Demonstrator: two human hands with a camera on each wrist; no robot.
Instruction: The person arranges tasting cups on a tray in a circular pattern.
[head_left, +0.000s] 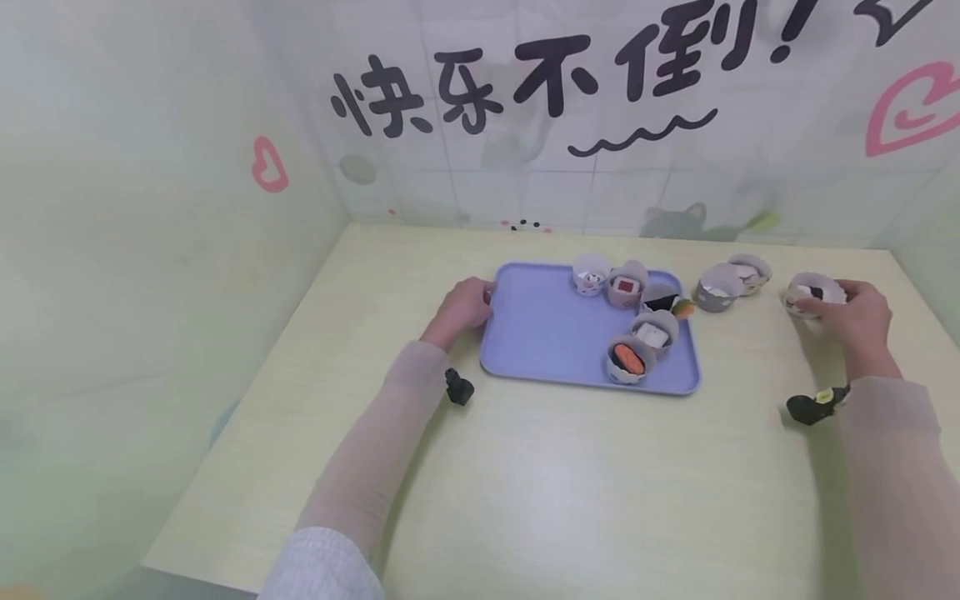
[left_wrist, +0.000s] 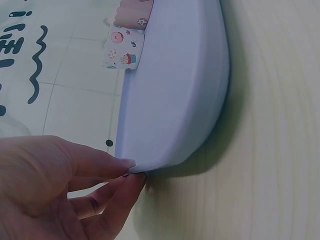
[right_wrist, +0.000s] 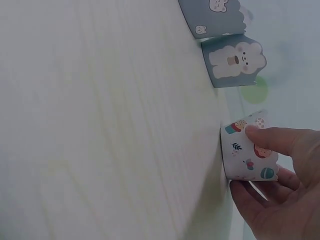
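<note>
- My left hand (head_left: pixel 465 303): thumb and fingers pinching the left edge of the tray (head_left: pixel 547 321), centre of head frame.
- My right hand (head_left: pixel 864 321): thumb and fingers clamped on the white cup (right_wrist: pixel 250 162), right of head frame; can't tell if its base touches the desk (head_left: pixel 540 475).
- Five cups (head_left: pixel 625 377) with food pieces, tray's right half.
- I see two grey cups (head_left: pixel 716 302), touching, between tray and white cup, upper right.

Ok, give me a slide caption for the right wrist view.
Right hand grips a white patterned cup, apart from two grey animal-print cups.
</note>
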